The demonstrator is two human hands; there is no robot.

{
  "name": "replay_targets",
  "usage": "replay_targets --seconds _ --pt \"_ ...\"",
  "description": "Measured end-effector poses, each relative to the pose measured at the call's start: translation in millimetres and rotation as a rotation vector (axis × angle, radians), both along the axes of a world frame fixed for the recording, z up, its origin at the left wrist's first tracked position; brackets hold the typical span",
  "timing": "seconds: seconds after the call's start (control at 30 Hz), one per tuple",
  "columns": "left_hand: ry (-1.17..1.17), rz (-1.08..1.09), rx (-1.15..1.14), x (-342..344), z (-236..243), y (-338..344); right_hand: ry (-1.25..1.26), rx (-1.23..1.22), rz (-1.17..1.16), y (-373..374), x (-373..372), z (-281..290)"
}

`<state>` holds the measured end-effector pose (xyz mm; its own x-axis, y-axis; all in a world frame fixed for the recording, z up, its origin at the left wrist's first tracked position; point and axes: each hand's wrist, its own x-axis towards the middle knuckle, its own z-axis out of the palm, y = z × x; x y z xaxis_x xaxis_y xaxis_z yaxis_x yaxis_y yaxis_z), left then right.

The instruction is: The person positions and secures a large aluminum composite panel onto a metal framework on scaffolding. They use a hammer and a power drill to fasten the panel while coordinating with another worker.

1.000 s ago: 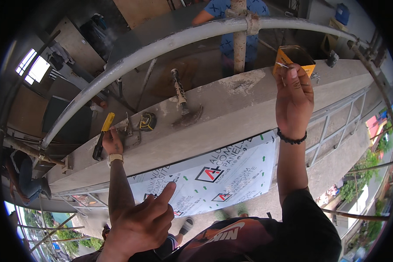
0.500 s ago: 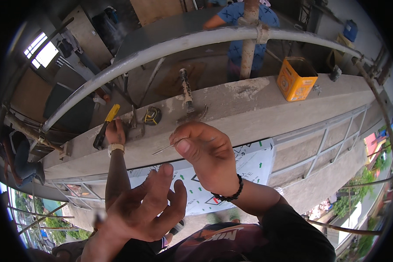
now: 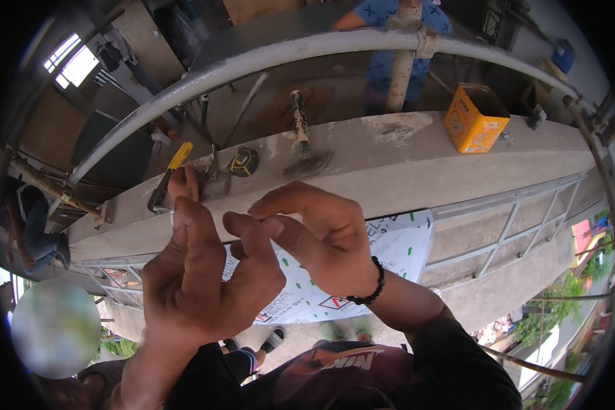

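My right hand (image 3: pixel 324 236) is closed in a pinch, thumb against forefinger, above the ledge's near edge. A thin metal pin, like a blind rivet, showed in that pinch earlier; the fingers now hide it. My left hand (image 3: pixel 208 280) is raised beside it, with one finger upright and the others curled. Its bent fingertips meet the right fingertips, and what lies between them cannot be seen. Just beyond, another person's hand (image 3: pixel 182 183) rests on the ledge by a tool with a yellow and black handle (image 3: pixel 178 157).
On the concrete ledge (image 3: pixel 389 154) are a tape measure (image 3: pixel 244 162), a hammer (image 3: pixel 300 126) and an orange square tin (image 3: pixel 477 119). A pipe rail (image 3: pixel 307 46) runs beyond. Below my hands lies a film-covered panel (image 3: pixel 403 246) beside a metal frame (image 3: pixel 502 236). Someone in blue (image 3: pixel 382 75) stands behind the rail.
My left hand has risen and its fingers have come up to my right fingertips. The pin has gone out of sight between them. The view has shifted slightly.
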<state>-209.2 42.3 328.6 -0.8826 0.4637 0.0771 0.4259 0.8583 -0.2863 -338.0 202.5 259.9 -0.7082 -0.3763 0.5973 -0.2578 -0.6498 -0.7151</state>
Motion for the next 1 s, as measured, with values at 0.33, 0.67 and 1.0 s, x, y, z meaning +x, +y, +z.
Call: replay_targets --seconds 0.33,0.67,1.0 --pt "0.617 0.102 -1.362 4.7 71.8 4.4 0.565 0.386 -0.913 43.2 -320.9 87.0" --pt "0.222 -0.245 -0.693 1.7 32.0 -11.0 0.574 0.971 -1.147 -5.0 -370.1 76.0" --pt "-0.418 -0.219 0.200 -4.7 3.4 -17.2 0.563 0.495 -0.975 0.1 -333.9 74.7"
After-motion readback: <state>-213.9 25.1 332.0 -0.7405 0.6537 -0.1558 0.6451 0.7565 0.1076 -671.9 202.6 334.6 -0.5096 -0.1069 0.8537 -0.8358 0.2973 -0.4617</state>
